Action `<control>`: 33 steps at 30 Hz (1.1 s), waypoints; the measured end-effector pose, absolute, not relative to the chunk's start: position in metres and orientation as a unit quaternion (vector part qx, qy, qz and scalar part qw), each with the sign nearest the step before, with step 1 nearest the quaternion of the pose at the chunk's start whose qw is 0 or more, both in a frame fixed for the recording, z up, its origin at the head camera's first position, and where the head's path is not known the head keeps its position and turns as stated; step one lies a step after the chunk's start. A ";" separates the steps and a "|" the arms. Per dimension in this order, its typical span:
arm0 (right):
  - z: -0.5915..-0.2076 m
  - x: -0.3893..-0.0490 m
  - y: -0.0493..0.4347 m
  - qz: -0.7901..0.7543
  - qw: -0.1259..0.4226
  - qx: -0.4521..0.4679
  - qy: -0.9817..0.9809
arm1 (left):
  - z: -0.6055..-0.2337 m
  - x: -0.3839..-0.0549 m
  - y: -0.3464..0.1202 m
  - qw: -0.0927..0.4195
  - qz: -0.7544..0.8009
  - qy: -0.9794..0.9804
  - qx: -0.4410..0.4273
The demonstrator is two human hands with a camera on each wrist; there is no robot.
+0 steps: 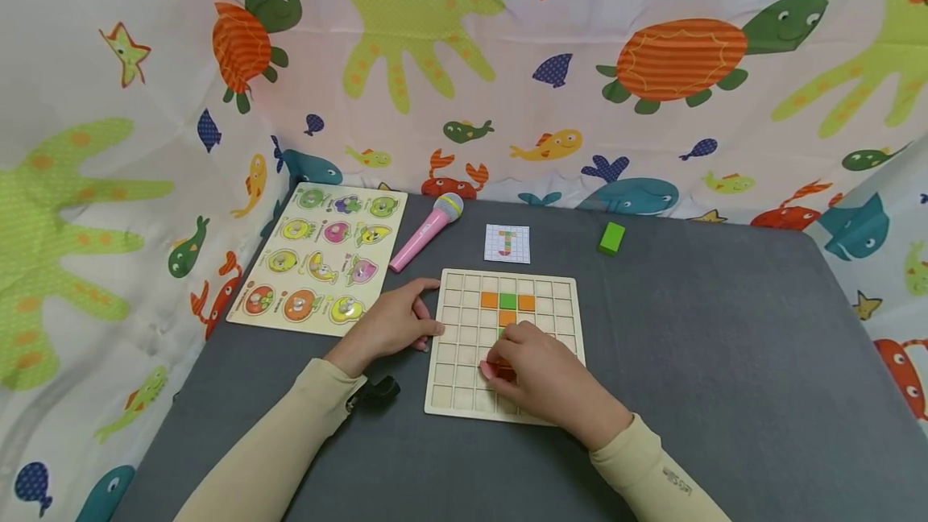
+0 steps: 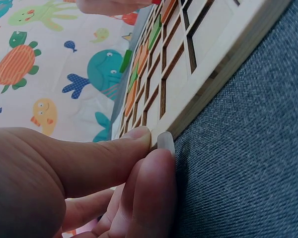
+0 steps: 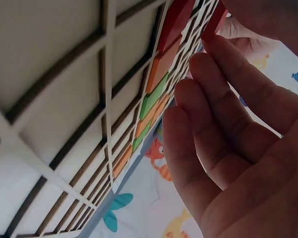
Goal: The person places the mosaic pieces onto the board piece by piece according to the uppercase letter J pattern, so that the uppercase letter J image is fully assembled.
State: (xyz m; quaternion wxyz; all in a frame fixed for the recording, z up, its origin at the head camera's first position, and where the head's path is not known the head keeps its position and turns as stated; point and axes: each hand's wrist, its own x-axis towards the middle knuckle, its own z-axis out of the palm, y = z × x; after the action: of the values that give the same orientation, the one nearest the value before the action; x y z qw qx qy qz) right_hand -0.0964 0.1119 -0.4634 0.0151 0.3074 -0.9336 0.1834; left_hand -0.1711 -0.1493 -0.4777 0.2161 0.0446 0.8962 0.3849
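Note:
A square wooden grid board lies on the dark table. On it, orange tiles and green tiles form a row with a column running down from it. My left hand rests at the board's left edge, thumb and index finger touching the rim. Over the lower middle squares, my right hand pinches a small red tile between thumb and fingertips. Another red tile sits in the grid just beside it. The right hand partly hides the column in the head view.
Behind the board lies a small card printed with a coloured grid pattern. A green block is at the back right. To the left are a pink toy microphone and a fruit puzzle board. A printed sea-animal cloth surrounds the table.

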 end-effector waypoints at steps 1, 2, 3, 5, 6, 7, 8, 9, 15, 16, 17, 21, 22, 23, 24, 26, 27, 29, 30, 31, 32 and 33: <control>-0.464 -0.096 0.111 0.185 0.015 0.308 -0.933 | -0.477 -0.171 -0.150 0.216 0.384 0.897 0.044; -0.465 -0.096 0.111 0.185 0.016 0.309 -0.933 | -0.477 -0.171 -0.150 0.217 0.383 0.897 0.043; -0.465 -0.095 0.110 0.185 0.018 0.311 -0.932 | -0.477 -0.171 -0.150 0.217 0.382 0.897 0.043; -0.466 -0.095 0.110 0.186 0.021 0.314 -0.931 | -0.477 -0.171 -0.150 0.217 0.381 0.898 0.043; -0.467 -0.095 0.109 0.185 0.022 0.315 -0.931 | -0.477 -0.172 -0.150 0.217 0.381 0.898 0.043; -0.467 -0.094 0.109 0.185 0.022 0.316 -0.930 | -0.478 -0.172 -0.150 0.217 0.382 0.897 0.043; -0.467 -0.094 0.109 0.183 0.022 0.316 -0.931 | -0.478 -0.172 -0.150 0.217 0.382 0.897 0.044; -0.467 -0.094 0.109 0.182 0.021 0.316 -0.931 | -0.478 -0.172 -0.150 0.217 0.382 0.897 0.045; -0.468 -0.093 0.109 0.177 0.016 0.315 -0.933 | -0.479 -0.172 -0.149 0.217 0.382 0.897 0.047; -0.468 -0.093 0.109 0.176 0.015 0.315 -0.933 | -0.479 -0.172 -0.149 0.217 0.382 0.897 0.047; -0.469 -0.093 0.109 0.176 0.014 0.315 -0.933 | -0.479 -0.172 -0.149 0.217 0.382 0.897 0.048; -0.469 -0.093 0.110 0.174 0.013 0.313 -0.934 | -0.478 -0.172 -0.149 0.218 0.384 0.896 0.047; -0.469 -0.093 0.110 0.174 0.013 0.313 -0.934 | -0.478 -0.172 -0.149 0.219 0.384 0.896 0.047; -0.469 -0.093 0.110 0.174 0.013 0.313 -0.933 | -0.478 -0.172 -0.149 0.220 0.384 0.896 0.047; -0.469 -0.093 0.110 0.175 0.013 0.314 -0.933 | -0.478 -0.172 -0.149 0.220 0.384 0.896 0.046; -0.469 -0.093 0.109 0.176 0.012 0.316 -0.932 | -0.478 -0.171 -0.149 0.221 0.383 0.896 0.046; -0.469 -0.093 0.109 0.177 0.011 0.318 -0.931 | -0.478 -0.171 -0.149 0.220 0.383 0.896 0.046; -0.469 -0.093 0.109 0.176 0.012 0.319 -0.931 | -0.478 -0.171 -0.150 0.219 0.382 0.896 0.047; -0.469 -0.093 0.109 0.177 0.012 0.319 -0.931 | -0.478 -0.171 -0.150 0.219 0.382 0.896 0.048; -0.469 -0.093 0.110 0.177 0.012 0.319 -0.931 | -0.479 -0.172 -0.150 0.218 0.383 0.896 0.049; -0.469 -0.093 0.110 0.178 0.013 0.318 -0.931 | -0.479 -0.172 -0.150 0.218 0.384 0.896 0.050; -0.469 -0.093 0.110 0.178 0.013 0.316 -0.932 | -0.479 -0.172 -0.150 0.218 0.383 0.896 0.051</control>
State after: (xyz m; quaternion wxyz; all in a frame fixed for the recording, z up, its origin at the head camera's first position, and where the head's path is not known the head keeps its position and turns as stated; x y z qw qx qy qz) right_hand -0.0934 0.1100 -0.4691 0.0129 0.3163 -0.9316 0.1785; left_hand -0.1720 -0.1498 -0.4791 0.2185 0.0508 0.8959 0.3835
